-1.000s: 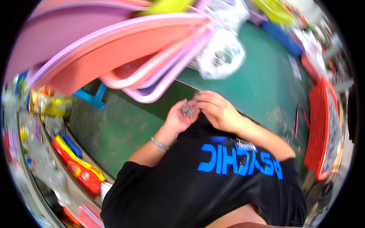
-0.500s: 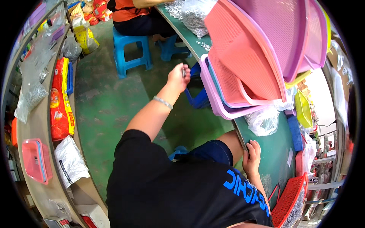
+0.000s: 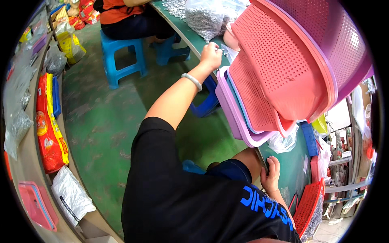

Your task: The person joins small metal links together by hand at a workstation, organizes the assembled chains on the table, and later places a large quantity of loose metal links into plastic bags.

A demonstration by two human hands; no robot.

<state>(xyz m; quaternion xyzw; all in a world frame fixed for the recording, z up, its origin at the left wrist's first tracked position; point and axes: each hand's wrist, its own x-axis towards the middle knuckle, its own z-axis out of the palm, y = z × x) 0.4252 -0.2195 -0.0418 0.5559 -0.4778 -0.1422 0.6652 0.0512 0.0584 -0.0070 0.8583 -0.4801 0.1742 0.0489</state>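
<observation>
My left arm, with a pale bangle (image 3: 192, 82) at the wrist, reaches out to the far table edge. My left hand (image 3: 211, 56) is closed there, with small silvery metal pieces (image 3: 224, 52) showing at its fingertips; their exact kind is too small to tell. A clear bag of silvery metal parts (image 3: 204, 20) lies just beyond it. To its right, pink and purple plastic baskets (image 3: 283, 52) are stacked on the table. Nearer me, my right hand (image 3: 271, 176) is closed around the edge of the green table (image 3: 298, 162).
A co-worker in orange (image 3: 114, 13) sits on a blue stool (image 3: 121, 56) at the far left. A red basket (image 3: 308, 204) of metal parts stands by my right arm. Along the left, a shelf (image 3: 24, 162) carries a red-yellow bag (image 3: 50, 125) and a white bag (image 3: 72, 196).
My left hand has moved from over the floor, forward and right to the table edge. The view has shifted, and the basket stack looks closer. My right hand stays at the table edge.
</observation>
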